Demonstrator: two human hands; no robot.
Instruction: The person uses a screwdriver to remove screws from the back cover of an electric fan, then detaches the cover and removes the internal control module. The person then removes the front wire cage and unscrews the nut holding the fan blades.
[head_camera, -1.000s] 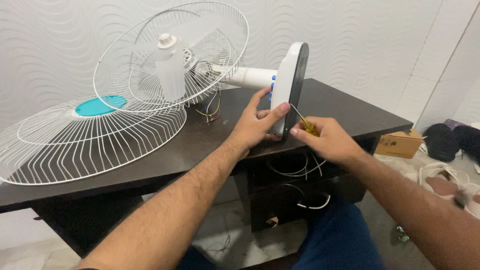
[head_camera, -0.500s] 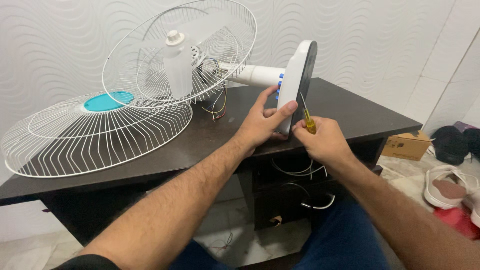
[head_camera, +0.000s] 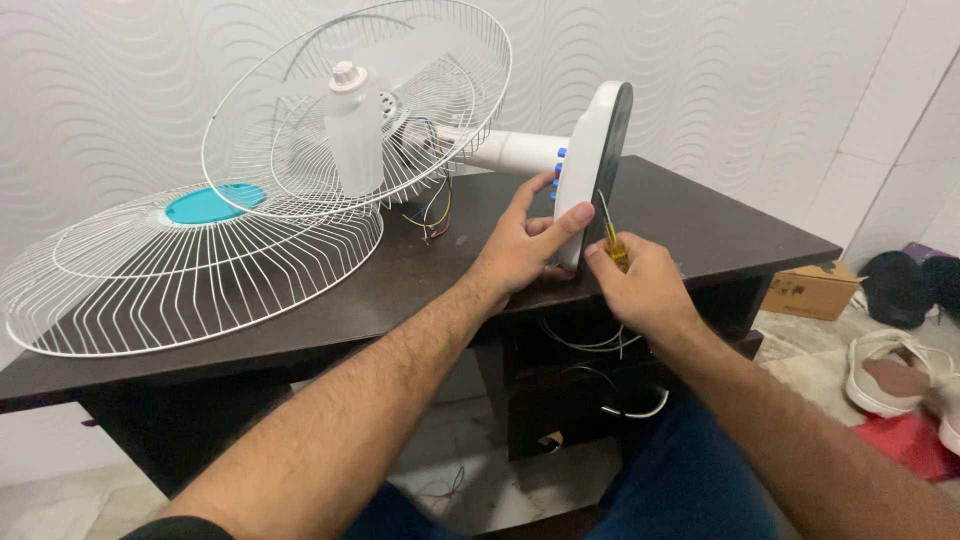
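The left hand grips the white fan base, which stands on its edge on the dark bench. The right hand is closed around a yellow screwdriver, its tip seemingly touching the base.

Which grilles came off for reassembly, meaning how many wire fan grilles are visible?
2: one wire grille lying flat on the table's left end, one wire grille tilted behind it, around the motor.

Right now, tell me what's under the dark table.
Under the table hang loops of white cable in front of a dark cabinet, with scraps on the floor. The left arm and right arm cover the rest.
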